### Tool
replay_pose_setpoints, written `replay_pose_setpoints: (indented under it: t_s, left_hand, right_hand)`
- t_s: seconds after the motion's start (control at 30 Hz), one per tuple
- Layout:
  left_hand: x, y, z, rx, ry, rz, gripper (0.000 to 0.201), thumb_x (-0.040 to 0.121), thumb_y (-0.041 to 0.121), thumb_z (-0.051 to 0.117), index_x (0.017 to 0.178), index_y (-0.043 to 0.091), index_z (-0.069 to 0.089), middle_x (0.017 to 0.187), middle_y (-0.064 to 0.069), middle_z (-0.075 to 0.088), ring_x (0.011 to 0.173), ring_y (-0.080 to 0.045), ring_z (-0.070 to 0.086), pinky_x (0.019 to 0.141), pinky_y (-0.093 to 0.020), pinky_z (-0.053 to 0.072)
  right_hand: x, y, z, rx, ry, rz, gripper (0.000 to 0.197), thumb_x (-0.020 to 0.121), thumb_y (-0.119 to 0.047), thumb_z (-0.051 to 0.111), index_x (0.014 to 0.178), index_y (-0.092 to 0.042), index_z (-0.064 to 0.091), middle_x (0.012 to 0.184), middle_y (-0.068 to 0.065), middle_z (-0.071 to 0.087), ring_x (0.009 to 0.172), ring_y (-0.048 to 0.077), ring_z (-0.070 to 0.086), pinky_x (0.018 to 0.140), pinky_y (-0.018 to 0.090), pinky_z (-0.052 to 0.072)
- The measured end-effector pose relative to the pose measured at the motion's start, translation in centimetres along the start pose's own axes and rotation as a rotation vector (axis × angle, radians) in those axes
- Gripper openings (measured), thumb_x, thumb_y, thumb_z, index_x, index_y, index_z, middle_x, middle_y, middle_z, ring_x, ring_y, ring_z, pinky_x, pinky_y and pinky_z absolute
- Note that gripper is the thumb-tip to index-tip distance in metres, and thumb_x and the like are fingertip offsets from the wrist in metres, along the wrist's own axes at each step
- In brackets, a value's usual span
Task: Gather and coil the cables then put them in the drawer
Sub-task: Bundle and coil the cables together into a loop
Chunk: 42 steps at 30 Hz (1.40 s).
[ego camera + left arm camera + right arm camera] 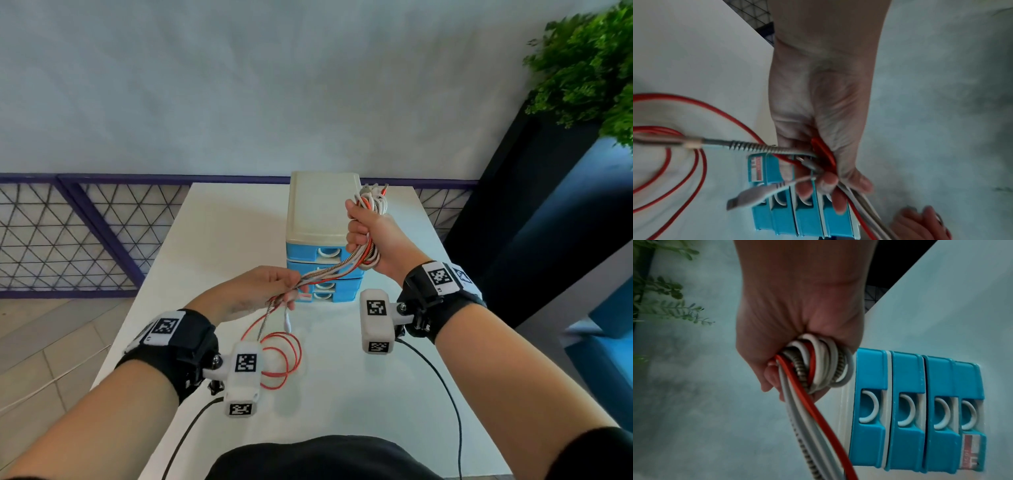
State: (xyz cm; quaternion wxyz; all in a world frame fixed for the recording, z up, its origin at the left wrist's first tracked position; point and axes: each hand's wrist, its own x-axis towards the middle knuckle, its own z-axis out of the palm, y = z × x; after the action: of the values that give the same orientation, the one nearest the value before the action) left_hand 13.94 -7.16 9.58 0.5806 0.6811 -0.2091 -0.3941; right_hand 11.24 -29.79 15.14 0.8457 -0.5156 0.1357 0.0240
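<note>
My right hand is fisted round a coiled bundle of cables, white, red and braided, held up beside the top of the drawer unit. Straight runs of those cables stretch down-left to my left hand, which pinches them between thumb and fingers. Below the left hand a braided end and a white plug dangle. The red cable's slack lies in loops on the white table. The unit's blue drawers are all shut.
The white table's far edge meets a grey wall above a purple lattice rail. A green plant on a dark stand is at the right. Black cords run from my wrist cameras over the near table.
</note>
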Motion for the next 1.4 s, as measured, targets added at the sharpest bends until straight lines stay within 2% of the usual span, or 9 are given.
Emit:
replay_pose_setpoints:
  t_s: [0.17,0.33,0.53,0.73,1.0,1.07,1.17,1.23,1.4]
  left_hand:
    - [0.4,1.9,-0.2,0.442,0.235,0.074,0.018,0.093,0.021,0.055,0.078,0.022,0.064,0.075,0.005,0.064,0.066,-0.014,0.051,0.068,-0.03,0.044]
    - [0.3,4.9,0.5,0.732,0.339,0.244,0.012,0.089,0.021,0.062,0.077,0.022,0.061,0.074,0.009,0.063,0.065,-0.01,0.05,0.06,-0.027,0.04]
    - [0.3,6.8,1.6,0.864,0.405,0.376,0.006,0.084,0.021,0.066,0.085,0.017,0.062,0.083,0.002,0.069,0.078,-0.015,0.062,0.069,-0.036,0.051]
    - [0.3,7.1,2.2,0.762,0.357,0.274,0.039,0.081,0.026,0.071,0.099,0.024,0.037,0.085,0.005,0.068,0.076,-0.015,0.063,0.068,-0.031,0.05]
    - [0.0,6.5,0.7,0.474,0.208,0.014,0.07,0.07,0.031,0.081,0.125,0.033,0.038,0.111,0.001,0.06,0.081,-0.013,0.062,0.072,-0.033,0.054]
    - [0.0,5.5,0.4,0.38,0.268,0.027,0.062,0.075,0.026,0.077,0.126,0.026,0.042,0.108,-0.001,0.062,0.073,-0.015,0.059,0.066,-0.029,0.05]
    - [-0.4,4.6,-0.1,0.205,0.342,0.095,0.016,0.09,0.018,0.06,0.103,0.008,0.06,0.086,-0.004,0.071,0.057,-0.012,0.047,0.051,-0.02,0.043]
    - [-0.4,4.5,-0.2,0.195,0.365,0.098,0.015,0.094,0.018,0.053,0.097,0.008,0.064,0.073,0.002,0.074,0.051,-0.007,0.049,0.048,-0.016,0.043]
    - [0.1,3.8,-0.9,0.109,0.506,0.028,0.026,0.098,0.025,0.046,0.096,0.013,0.068,0.09,-0.004,0.075,0.075,-0.016,0.071,0.071,-0.027,0.056]
  right_hand:
    - [-0.3,-0.3,0.5,-0.317,-0.071,-0.056,0.019,0.092,-0.021,0.063,0.077,-0.011,0.057,0.063,0.005,0.061,0.052,0.017,0.062,0.053,0.029,0.055]
    - [-0.3,0.1,0.8,-0.482,-0.198,0.048,0.026,0.091,-0.026,0.063,0.097,0.0,0.065,0.101,0.021,0.072,0.092,0.03,0.071,0.085,0.041,0.057]
    - [-1.8,0.3,1.9,-0.382,-0.412,0.208,0.027,0.094,-0.025,0.056,0.102,0.0,0.062,0.093,0.021,0.07,0.082,0.029,0.07,0.082,0.04,0.057]
    - [-2.5,0.4,2.0,-0.581,-0.435,0.181,0.025,0.095,-0.027,0.057,0.079,-0.007,0.059,0.073,0.01,0.066,0.062,0.019,0.064,0.066,0.033,0.057]
    - [-2.4,0.0,0.6,-0.671,-0.29,0.086,0.016,0.091,-0.02,0.064,0.08,-0.009,0.059,0.063,0.005,0.058,0.053,0.018,0.056,0.059,0.032,0.054]
    - [-2.3,-0.4,0.0,-0.606,-0.214,0.06,0.016,0.091,-0.019,0.063,0.079,-0.009,0.058,0.062,0.006,0.055,0.052,0.018,0.055,0.058,0.032,0.054]
    - [-2.3,-1.0,-0.8,-0.586,-0.14,0.036,0.016,0.09,-0.019,0.064,0.081,-0.008,0.058,0.063,0.007,0.054,0.051,0.018,0.055,0.059,0.033,0.054]
    - [-2.3,-1.0,-1.0,-0.61,-0.135,0.032,0.017,0.09,-0.02,0.065,0.082,-0.007,0.058,0.063,0.007,0.055,0.052,0.018,0.055,0.059,0.033,0.054]
    - [-2.7,-1.0,-1.2,-0.598,-0.143,0.062,0.016,0.092,-0.018,0.062,0.092,-0.003,0.059,0.062,0.005,0.053,0.051,0.016,0.055,0.055,0.03,0.054]
